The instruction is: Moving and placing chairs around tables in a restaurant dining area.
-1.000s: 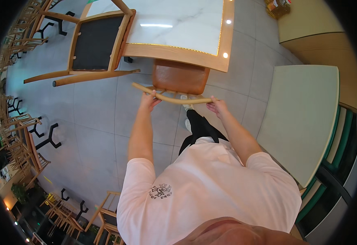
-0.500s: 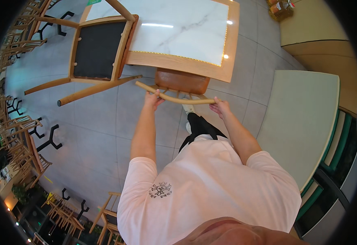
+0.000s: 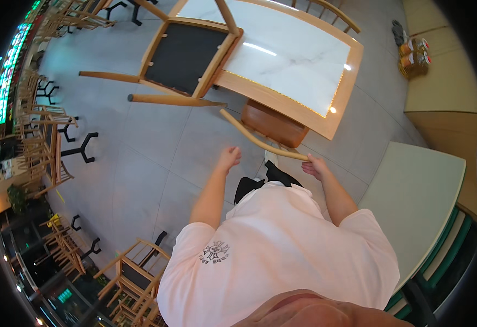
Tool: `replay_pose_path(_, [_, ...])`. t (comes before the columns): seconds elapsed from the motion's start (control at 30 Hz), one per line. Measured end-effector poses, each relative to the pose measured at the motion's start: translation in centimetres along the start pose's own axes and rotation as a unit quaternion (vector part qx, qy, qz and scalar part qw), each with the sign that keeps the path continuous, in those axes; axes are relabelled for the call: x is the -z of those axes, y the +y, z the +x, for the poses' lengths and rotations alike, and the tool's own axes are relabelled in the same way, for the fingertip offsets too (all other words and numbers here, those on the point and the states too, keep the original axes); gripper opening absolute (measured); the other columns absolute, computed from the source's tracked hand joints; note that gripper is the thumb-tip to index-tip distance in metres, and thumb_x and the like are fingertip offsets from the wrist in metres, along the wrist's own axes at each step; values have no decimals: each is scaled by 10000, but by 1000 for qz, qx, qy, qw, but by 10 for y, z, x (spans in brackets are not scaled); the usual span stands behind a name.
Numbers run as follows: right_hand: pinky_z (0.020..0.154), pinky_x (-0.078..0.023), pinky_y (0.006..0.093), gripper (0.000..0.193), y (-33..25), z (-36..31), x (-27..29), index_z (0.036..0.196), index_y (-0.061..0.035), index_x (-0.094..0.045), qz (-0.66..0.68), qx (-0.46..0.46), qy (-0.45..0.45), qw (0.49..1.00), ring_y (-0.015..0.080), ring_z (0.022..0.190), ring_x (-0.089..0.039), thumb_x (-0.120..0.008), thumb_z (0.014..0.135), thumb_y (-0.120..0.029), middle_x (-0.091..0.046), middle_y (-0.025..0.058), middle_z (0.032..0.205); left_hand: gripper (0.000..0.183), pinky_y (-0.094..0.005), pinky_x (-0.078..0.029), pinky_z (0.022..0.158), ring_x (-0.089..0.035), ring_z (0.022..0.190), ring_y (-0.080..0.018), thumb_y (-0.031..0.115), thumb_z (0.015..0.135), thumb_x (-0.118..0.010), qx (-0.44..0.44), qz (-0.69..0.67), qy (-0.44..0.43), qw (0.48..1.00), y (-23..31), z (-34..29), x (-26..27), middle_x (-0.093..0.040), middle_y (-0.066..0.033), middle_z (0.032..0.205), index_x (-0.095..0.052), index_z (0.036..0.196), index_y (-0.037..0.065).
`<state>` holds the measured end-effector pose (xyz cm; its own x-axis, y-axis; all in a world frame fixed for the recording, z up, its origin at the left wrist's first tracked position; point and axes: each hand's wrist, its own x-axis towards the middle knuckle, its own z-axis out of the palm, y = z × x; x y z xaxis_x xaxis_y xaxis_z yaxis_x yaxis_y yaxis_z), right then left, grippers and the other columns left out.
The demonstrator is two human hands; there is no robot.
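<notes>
A wooden chair with a brown seat stands at the near edge of a marble-topped table, its seat partly under the tabletop. My right hand grips the right end of the chair's curved back rail. My left hand is off the rail, a little nearer to me than its left end, with loosely bent fingers and nothing in them. To the left, an upturned chair with a dark seat underside rests on the table, its legs sticking out over the floor.
A pale green table stands at my right, with green-striped seating beside it. Bottles of yellow liquid are at the far right by a tan box-like unit. More chairs and black table legs line the left.
My left hand has let go of the chair's back rail and drawn back toward me. My right hand stays on the rail. The view has turned, shifting the tables and chairs.
</notes>
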<state>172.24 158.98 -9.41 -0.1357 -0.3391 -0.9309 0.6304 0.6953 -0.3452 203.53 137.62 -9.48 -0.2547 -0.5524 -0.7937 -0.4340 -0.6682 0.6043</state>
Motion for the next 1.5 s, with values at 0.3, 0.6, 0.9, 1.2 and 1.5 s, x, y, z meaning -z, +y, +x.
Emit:
replay_pose_path(0.3, [706, -520, 343, 503, 10, 8, -6, 1096, 33, -437, -23, 23, 103, 994, 269, 877, -588, -473, 855, -408, -559, 220, 1005, 278, -372, -496, 637, -575, 762, -216, 209, 835, -486, 225, -102, 171, 954, -159, -89, 99, -574, -96, 856, -483, 1050, 33])
replay_pose_path(0.6, [655, -527, 328, 469, 49, -1, -71, 1097, -13, -453, 86, 52, 210, 973, 235, 805, -596, -486, 851, -410, -574, 179, 946, 340, -367, -497, 706, -568, 881, -231, 215, 860, -467, 153, -182, 140, 961, -183, -85, 161, -554, -133, 1021, -399, 1134, 25])
replay_pose_path(0.9, [638, -527, 310, 384, 90, -6, -145, 1074, -17, -485, -149, 49, 95, 983, 193, 747, -597, -482, 857, -334, -589, 127, 899, 386, -397, -485, 767, -554, 929, -253, 203, 840, -494, 72, -187, 100, 975, -146, -78, 227, -538, -145, 1042, -366, 1157, 25])
replay_pose_path(1.2, [589, -525, 309, 362, 117, -24, -146, 1033, -12, -483, -133, 37, 152, 979, 177, 692, -592, -516, 848, -321, -592, 127, 852, 371, -362, -501, 684, -574, 865, -231, 203, 853, -479, 189, -130, 121, 966, -201, -89, 254, -555, -132, 997, -368, 1154, 16])
replay_pose_path(1.5, [551, -509, 288, 265, 102, 0, -155, 962, -24, -542, -173, 72, 180, 966, 169, 628, -588, -516, 843, -259, -612, 100, 792, 377, -311, -491, 708, -579, 879, -188, 237, 808, -535, 22, -91, 74, 993, -114, -63, 241, -579, -112, 985, -465, 1097, 5])
